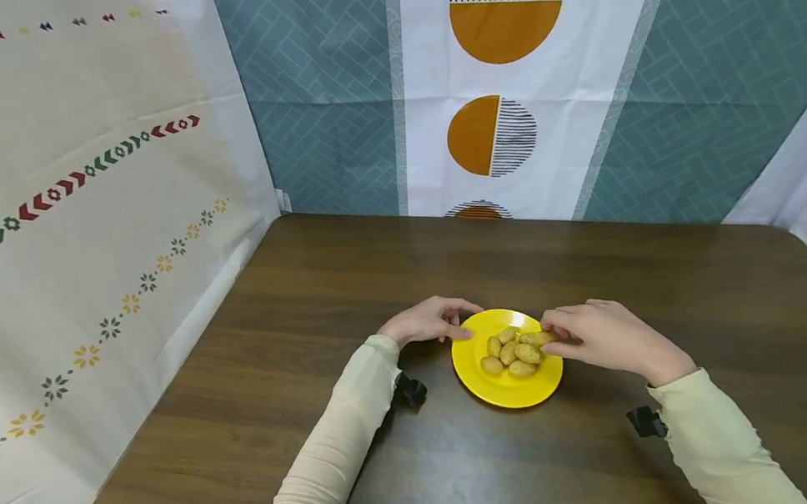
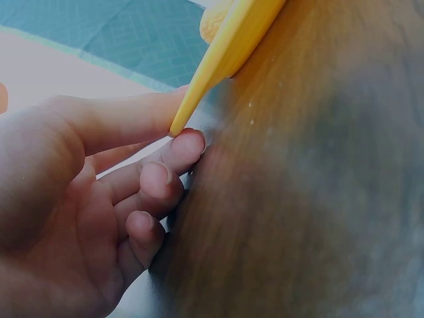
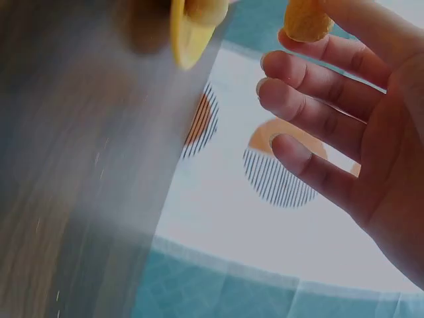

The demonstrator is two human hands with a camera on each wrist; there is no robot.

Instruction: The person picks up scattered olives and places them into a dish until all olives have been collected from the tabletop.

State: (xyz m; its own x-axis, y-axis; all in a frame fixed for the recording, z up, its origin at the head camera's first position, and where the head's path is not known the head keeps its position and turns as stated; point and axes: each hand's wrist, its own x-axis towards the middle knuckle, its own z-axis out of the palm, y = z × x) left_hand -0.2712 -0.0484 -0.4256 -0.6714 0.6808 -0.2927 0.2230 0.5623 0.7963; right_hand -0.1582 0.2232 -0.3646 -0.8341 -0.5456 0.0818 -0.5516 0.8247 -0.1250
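A round yellow plate lies on the table, bearing several small, oval, golden-brown potatoes heaped in its middle. My left hand pinches the plate's left rim, thumb above and fingertips below, as the left wrist view shows at the plate edge. Over the plate's right side, my right hand holds one potato between thumb and forefinger. The other fingers of that hand are spread apart in the right wrist view, where the potato's top is cut off by the frame.
A dark wooden table extends around the plate. A patterned cloth hangs behind its far edge, and a white embroidered cloth hangs along the left. Black wrist cameras are strapped at both sleeves.
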